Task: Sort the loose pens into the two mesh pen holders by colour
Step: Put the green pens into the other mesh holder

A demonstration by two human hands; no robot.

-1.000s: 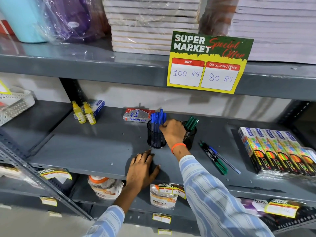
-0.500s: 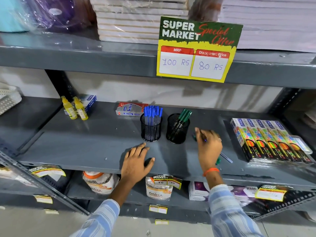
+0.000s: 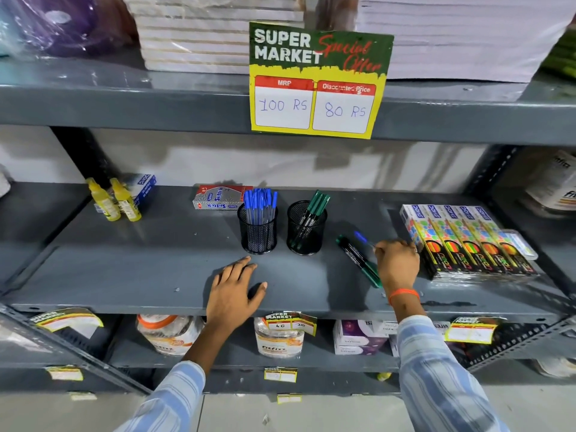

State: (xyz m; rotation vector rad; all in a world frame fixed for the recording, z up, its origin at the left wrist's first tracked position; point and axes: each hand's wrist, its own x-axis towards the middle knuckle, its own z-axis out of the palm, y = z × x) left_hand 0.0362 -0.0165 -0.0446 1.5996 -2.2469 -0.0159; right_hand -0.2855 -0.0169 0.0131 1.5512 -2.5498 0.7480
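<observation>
While on shelf point(image 3: 124, 269):
Left hand point(image 3: 232, 293): flat, fingers spread.
Right hand point(image 3: 397, 265): pinching blue pen point(image 3: 363, 239), beside green pens point(image 3: 358, 258).

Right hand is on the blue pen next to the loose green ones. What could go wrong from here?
1. The blue pen lies against the loose green pens; lifting it with the right hand may drag or roll them toward the shelf edge.
2. The left holder is packed with blue pens; pushing another in might tip it.
3. The green-pen holder stands nearer, so a misdrop there is possible.
</observation>
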